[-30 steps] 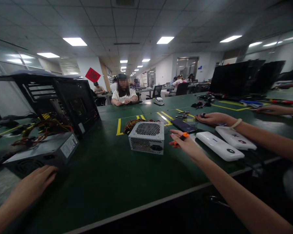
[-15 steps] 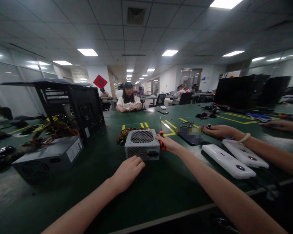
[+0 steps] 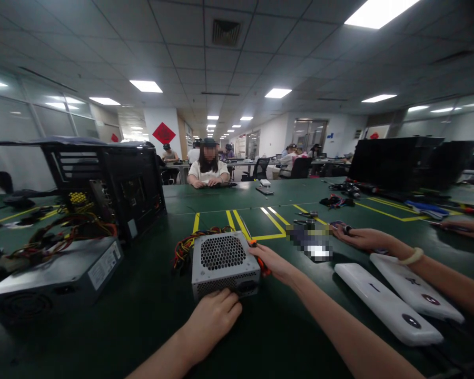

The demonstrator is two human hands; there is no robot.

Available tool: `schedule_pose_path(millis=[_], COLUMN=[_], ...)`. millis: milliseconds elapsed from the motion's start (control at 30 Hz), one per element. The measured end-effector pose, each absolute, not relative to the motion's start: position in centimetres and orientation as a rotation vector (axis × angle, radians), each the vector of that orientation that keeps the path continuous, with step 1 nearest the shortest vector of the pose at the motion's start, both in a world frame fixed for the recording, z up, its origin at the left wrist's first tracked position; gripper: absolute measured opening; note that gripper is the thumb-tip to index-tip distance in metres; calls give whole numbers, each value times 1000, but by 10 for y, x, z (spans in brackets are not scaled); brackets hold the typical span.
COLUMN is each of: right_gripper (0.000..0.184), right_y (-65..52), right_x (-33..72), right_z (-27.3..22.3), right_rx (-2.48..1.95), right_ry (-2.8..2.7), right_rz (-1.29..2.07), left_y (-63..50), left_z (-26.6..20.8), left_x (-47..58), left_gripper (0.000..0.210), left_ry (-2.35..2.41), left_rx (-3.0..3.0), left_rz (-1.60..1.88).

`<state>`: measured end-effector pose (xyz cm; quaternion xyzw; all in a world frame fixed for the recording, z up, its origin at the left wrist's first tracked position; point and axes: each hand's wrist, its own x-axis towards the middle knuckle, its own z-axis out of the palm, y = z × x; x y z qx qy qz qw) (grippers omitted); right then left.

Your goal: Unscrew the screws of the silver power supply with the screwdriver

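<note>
A grey power supply unit (image 3: 223,259) with a honeycomb vent on top sits on the green table in front of me. Its bundle of coloured cables (image 3: 184,247) spreads out behind its left side. My left hand (image 3: 218,316) is closed at the lower front edge, with the fingertips hidden against the casing. Closed around an orange-handled screwdriver (image 3: 264,267), my right hand (image 3: 275,263) touches the unit's right side. The screwdriver's shaft points up and away from me.
To the left stand a second power supply (image 3: 55,284) and an open black computer case (image 3: 122,184). White power banks (image 3: 383,297) lie at the right, near another person's hand (image 3: 363,237). Farther right are black monitors (image 3: 391,160). A person (image 3: 208,171) sits across the table.
The view has tilted down and come closer, so the power supply looks larger and lower. The screwdriver's shaft now leans more to the left. Both hands remain at the unit.
</note>
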<state>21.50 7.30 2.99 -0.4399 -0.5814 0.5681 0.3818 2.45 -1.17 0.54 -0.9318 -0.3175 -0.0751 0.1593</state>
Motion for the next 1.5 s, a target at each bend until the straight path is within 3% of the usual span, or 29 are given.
schedule_pose_path(millis=[167, 467, 767, 933, 1067, 1133, 1267, 1500], right_gripper=[31, 28, 23, 21, 24, 25, 25, 22], right_y=[65, 52, -7, -17, -20, -22, -30, -29], right_x=[213, 210, 226, 222, 220, 219, 217, 215], right_z=[31, 24, 25, 16, 12, 11, 11, 12], right_rx=[-1139, -1189, -1234, -1222, -1232, -1237, -1240, -1240], right_ry=[-1524, -1426, -1314, -1374, -1425, -1454, -1510, -1562], right_rz=[1390, 1266, 1068, 1009, 944, 914, 849, 764], left_y=[-10, -15, -27, -30, -30, -27, -17, -9], left_z=[1, 9, 8, 9, 12, 14, 13, 10], left_x=[24, 14, -11, -9, -11, -14, -21, -25], left_gripper=[9, 27, 33, 30, 29, 38, 42, 39], left_ry=[-860, -848, -1010, -1075, -1236, -1451, -1717, -1687], left_rx=[-2655, -2753, -2697, -2782, -2343, -2113, -2213, -2274], left_rz=[-282, -316, -926, -1022, -1284, -1399, -1512, -1609])
